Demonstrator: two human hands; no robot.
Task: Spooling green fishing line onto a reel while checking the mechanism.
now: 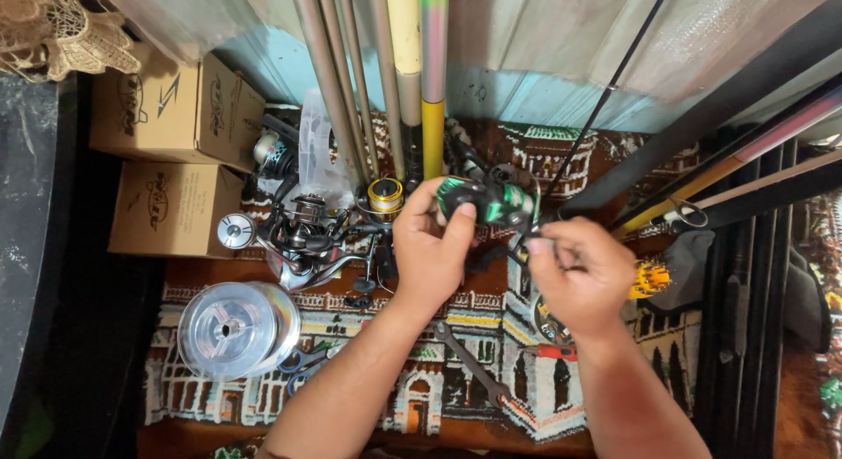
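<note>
Both forearms bare — no sleeves, no gloves, rings or watch.

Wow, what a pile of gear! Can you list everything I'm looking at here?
Green and black fishing reel: one, held at centre.
Silver metal spinning reels: several, left of centre.
Gold-spooled reel: one, below the rods.
Clear plastic line spool: one, lower left.
Brown cardboard boxes: two, upper left.
Fishing rods: many, grey, yellow, dark, leaning top and right.
Grey metal wrench: one, on the patterned rug.
Left hand: grip on the reel.
Right hand: fingers pinched beside it.
</note>
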